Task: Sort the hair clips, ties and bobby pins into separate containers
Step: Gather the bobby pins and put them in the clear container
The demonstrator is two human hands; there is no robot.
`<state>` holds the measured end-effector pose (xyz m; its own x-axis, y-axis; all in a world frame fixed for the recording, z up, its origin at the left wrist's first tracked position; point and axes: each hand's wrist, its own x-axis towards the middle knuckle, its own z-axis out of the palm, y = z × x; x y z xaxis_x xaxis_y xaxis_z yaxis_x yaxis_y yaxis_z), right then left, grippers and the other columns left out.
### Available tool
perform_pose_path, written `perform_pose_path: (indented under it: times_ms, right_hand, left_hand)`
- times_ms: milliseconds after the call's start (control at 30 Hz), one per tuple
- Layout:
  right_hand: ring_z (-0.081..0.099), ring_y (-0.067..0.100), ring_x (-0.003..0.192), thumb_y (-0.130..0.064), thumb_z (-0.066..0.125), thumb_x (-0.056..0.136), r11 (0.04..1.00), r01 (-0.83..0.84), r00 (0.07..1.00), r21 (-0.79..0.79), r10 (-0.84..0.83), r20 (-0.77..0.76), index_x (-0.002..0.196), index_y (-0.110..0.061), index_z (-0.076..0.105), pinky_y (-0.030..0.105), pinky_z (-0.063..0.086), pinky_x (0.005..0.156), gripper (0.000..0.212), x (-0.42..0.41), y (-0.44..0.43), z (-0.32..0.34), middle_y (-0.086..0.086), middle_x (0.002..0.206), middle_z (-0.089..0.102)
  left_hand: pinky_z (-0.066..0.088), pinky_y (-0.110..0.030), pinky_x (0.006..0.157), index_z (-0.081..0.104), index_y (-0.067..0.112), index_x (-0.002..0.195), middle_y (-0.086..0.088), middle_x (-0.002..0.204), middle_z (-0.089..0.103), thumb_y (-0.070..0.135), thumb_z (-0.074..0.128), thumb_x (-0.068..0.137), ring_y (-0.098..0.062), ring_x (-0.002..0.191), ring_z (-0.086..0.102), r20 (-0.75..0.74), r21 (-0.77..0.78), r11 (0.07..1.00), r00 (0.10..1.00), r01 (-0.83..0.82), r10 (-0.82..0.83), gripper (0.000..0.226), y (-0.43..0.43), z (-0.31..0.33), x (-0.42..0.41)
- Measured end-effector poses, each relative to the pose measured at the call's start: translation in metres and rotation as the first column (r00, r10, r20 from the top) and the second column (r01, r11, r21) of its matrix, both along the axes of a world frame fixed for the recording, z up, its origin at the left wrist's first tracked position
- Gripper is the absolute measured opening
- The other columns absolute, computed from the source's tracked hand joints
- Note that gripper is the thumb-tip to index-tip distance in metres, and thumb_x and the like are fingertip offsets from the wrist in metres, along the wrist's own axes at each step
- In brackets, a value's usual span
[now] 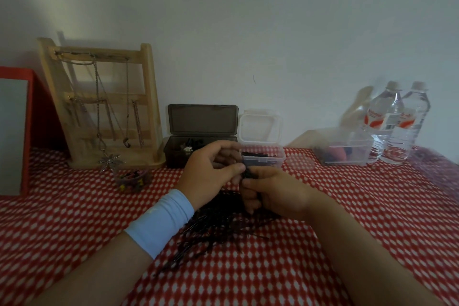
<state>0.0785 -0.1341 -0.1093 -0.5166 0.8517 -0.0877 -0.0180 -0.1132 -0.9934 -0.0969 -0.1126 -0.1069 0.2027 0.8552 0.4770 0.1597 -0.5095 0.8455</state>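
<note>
A heap of black bobby pins (213, 228) lies on the red-and-white cloth under my wrists. My right hand (275, 196) grips a bundle of bobby pins (249, 175) upright. My left hand (211, 176) pinches the top of that same bundle with thumb and fingers. Just behind the hands stands a small clear container (270, 158) with bobby pins in it, its lid up. A dark brown box (178, 154) with black clips stands open to its left. A clear round tub (133, 179) of small coloured items sits at the left.
A wooden jewellery rack (104, 107) with chains stands at the back left beside a red-framed panel (17, 131). At the back right is a clear tub (345, 153) with coloured items and two water bottles (397, 124).
</note>
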Motion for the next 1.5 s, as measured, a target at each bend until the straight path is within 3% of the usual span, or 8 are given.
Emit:
perform_pose_path:
  times_ms: [133,300,500,667,800,1000,1200,1500]
  right_hand:
    - [0.033,0.015,0.058,-0.012,0.043,0.099,0.998,-0.05,0.997,-0.033,0.047,-0.067,0.096,-0.013,0.052,0.031,0.037,0.061,0.01,0.002,-0.002,0.004,0.0,0.068,0.036]
    - [0.034,0.018,0.064,-0.005,0.041,0.082,0.99,-0.124,0.984,-0.067,0.114,-0.133,0.104,-0.009,0.047,0.033,0.033,0.065,0.023,0.005,-0.002,0.003,0.004,0.075,0.039]
    - [0.046,0.017,0.071,-0.007,0.044,0.091,0.993,-0.108,0.993,-0.045,0.105,-0.055,0.105,-0.009,0.054,0.03,0.039,0.066,0.017,0.008,0.001,0.0,0.006,0.085,0.051]
    - [0.052,0.015,0.073,-0.004,0.041,0.102,0.992,-0.128,0.988,-0.016,0.129,0.082,0.105,-0.009,0.056,0.029,0.044,0.067,0.016,0.008,-0.001,0.001,0.006,0.088,0.058]
    - [0.054,0.017,0.073,-0.005,0.044,0.1,0.988,-0.147,0.988,-0.037,0.149,0.038,0.101,-0.01,0.055,0.03,0.043,0.066,0.012,0.005,-0.002,0.0,0.007,0.089,0.06]
    - [0.052,0.016,0.068,-0.001,0.041,0.099,0.997,-0.05,0.998,-0.054,0.047,-0.049,0.103,-0.007,0.053,0.026,0.04,0.062,0.014,0.001,-0.002,0.001,0.006,0.08,0.056]
    - [0.033,0.013,0.062,-0.037,0.031,0.104,0.975,-0.099,0.99,-0.199,0.076,-0.119,0.101,-0.014,0.05,0.027,0.028,0.06,0.03,0.0,-0.006,0.008,-0.001,0.074,0.041]
    - [0.048,0.013,0.067,-0.012,0.037,0.104,0.989,-0.065,0.977,-0.136,0.035,-0.208,0.104,-0.01,0.056,0.025,0.04,0.063,0.02,0.0,-0.004,0.003,0.002,0.079,0.051]
  left_hand:
    - [0.049,-0.014,0.087,0.066,0.037,0.112,0.009,0.108,0.073,0.012,0.066,0.091,0.001,0.1,0.066,-0.018,-0.148,0.98,0.991,0.13,-0.134,0.032,0.001,0.0,0.001]
    - [0.055,-0.022,0.071,0.067,0.012,0.106,-0.006,0.095,0.077,0.0,0.067,0.088,-0.017,0.071,0.068,0.188,-0.178,0.968,0.972,0.178,-0.144,0.022,-0.004,0.005,0.001]
    - [0.055,-0.02,0.073,0.076,0.012,0.087,-0.004,0.075,0.076,0.007,0.076,0.081,-0.014,0.071,0.073,0.027,-0.073,0.995,0.997,0.074,-0.072,0.008,-0.002,0.002,-0.005]
    - [0.058,-0.027,0.07,0.078,0.012,0.097,-0.001,0.074,0.076,0.012,0.072,0.086,-0.015,0.063,0.071,-0.009,-0.1,0.992,0.997,0.074,-0.075,0.013,-0.002,0.0,-0.006]
    - [0.057,-0.025,0.064,0.075,0.016,0.106,0.005,0.092,0.077,0.008,0.068,0.089,-0.015,0.062,0.067,-0.011,-0.091,0.988,0.992,0.124,-0.126,0.02,-0.006,0.002,0.0]
    - [0.056,-0.022,0.074,0.077,0.019,0.1,-0.003,0.074,0.074,0.011,0.064,0.092,-0.014,0.07,0.072,-0.133,0.002,0.995,0.986,0.101,-0.1,0.018,-0.003,0.002,-0.008]
    - [0.053,-0.016,0.077,0.077,0.022,0.096,0.0,0.08,0.077,0.007,0.067,0.089,-0.008,0.077,0.072,-0.164,0.004,0.99,0.976,0.143,-0.141,0.02,0.001,0.008,-0.014]
    - [0.054,-0.022,0.084,0.079,0.016,0.096,0.0,0.076,0.076,0.013,0.07,0.087,-0.01,0.079,0.072,0.0,-0.026,0.999,0.999,0.042,-0.042,0.013,0.0,0.002,-0.005]
